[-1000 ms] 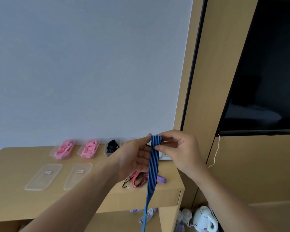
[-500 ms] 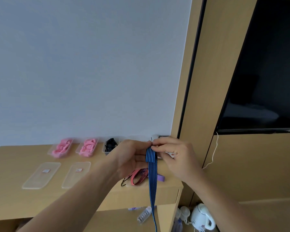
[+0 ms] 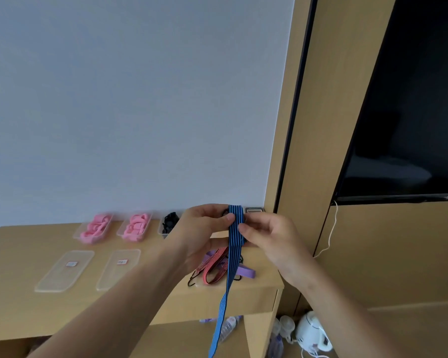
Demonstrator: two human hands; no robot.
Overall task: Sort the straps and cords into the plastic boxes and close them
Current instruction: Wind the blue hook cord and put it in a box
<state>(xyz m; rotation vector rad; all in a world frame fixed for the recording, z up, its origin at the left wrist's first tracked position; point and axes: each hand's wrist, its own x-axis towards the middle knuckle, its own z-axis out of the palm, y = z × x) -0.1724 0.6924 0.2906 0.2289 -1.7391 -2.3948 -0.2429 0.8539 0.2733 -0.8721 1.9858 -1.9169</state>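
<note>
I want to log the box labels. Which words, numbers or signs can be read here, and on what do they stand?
No text can be read.
Sticker on the left lid: too blurred to read.
Sticker on the right lid: red border, marks too small to read.
Small device by the wall: nothing legible.

Wooden desk (image 3: 23, 301) carries three open plastic boxes (image 3: 95, 228); two lids (image 3: 65, 271); loose straps (image 3: 212, 270).
</note>
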